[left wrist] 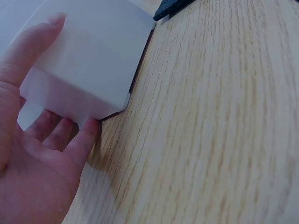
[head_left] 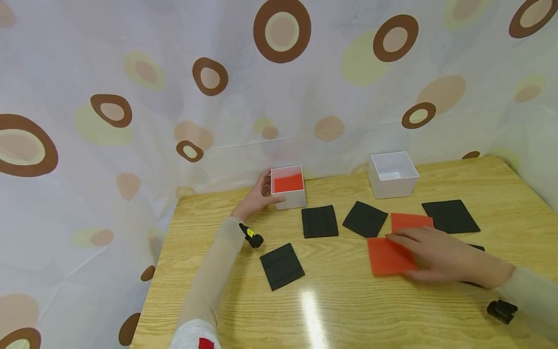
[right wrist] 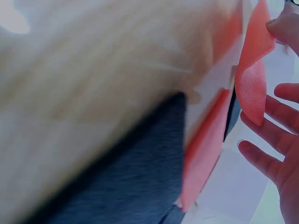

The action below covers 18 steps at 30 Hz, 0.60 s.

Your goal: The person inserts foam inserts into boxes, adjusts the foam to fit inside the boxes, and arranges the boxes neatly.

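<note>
My left hand (head_left: 258, 196) grips the left side of a white square box (head_left: 291, 199) at the back of the table. Its thumb lies along the front wall and the fingers reach round the side, as the left wrist view shows at the box's corner (left wrist: 112, 105). Inside the box lies a red piece (head_left: 288, 183). Toward the right, my right hand (head_left: 440, 252) pinches a thin red square (head_left: 388, 257), which bends between thumb and fingers above the table in the right wrist view. Behind it, a second red square (head_left: 407, 220) lies partly covered by the hand.
A second white box (head_left: 394, 182) stands at the back right. Several black squares lie about the wooden table, among them one at the front left (head_left: 282, 266), one before the left box (head_left: 320, 222) and one far right (head_left: 451, 216). A patterned curtain (head_left: 244, 116) hangs behind.
</note>
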Available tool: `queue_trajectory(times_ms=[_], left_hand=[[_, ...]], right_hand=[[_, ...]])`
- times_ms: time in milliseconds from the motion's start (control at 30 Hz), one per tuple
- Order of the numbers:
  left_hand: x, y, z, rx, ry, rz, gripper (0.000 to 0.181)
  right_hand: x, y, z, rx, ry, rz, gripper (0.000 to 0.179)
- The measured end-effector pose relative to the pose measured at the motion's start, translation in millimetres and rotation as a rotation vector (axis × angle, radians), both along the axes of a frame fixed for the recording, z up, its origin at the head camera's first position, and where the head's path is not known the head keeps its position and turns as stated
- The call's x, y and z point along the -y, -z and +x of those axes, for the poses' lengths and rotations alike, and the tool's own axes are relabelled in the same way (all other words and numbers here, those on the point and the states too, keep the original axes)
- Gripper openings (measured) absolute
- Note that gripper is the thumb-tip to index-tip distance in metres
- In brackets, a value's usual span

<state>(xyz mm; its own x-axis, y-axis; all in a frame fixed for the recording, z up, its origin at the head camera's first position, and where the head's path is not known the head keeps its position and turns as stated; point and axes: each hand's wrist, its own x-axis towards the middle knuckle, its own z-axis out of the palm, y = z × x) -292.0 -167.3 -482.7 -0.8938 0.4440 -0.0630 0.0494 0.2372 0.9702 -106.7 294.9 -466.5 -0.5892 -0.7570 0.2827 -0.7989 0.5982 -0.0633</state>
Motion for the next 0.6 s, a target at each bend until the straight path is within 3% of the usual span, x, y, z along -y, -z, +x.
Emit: queue_trajectory(times_ms=[200, 467, 600], left_hand=[[0.5, -0.7, -0.2, 0.015, 0.002, -0.003, 0.103], [0.8, -1.7, 0.2, 0.020, 0.006, -0.002, 0.104], [0.8, -1.8, 0.3, 0.014, 0.006, 0.014, 0.103]], right_hand=[[10.9, -8.6, -16.2, -0.022, -0.048, -0.030, 0.069], [27.1, -20.7, -33.8, 0.075, -0.037, -0.036, 0.072], [35.7, -23.4, -47.4, 0.082, -0.060, -0.059, 0.074]])
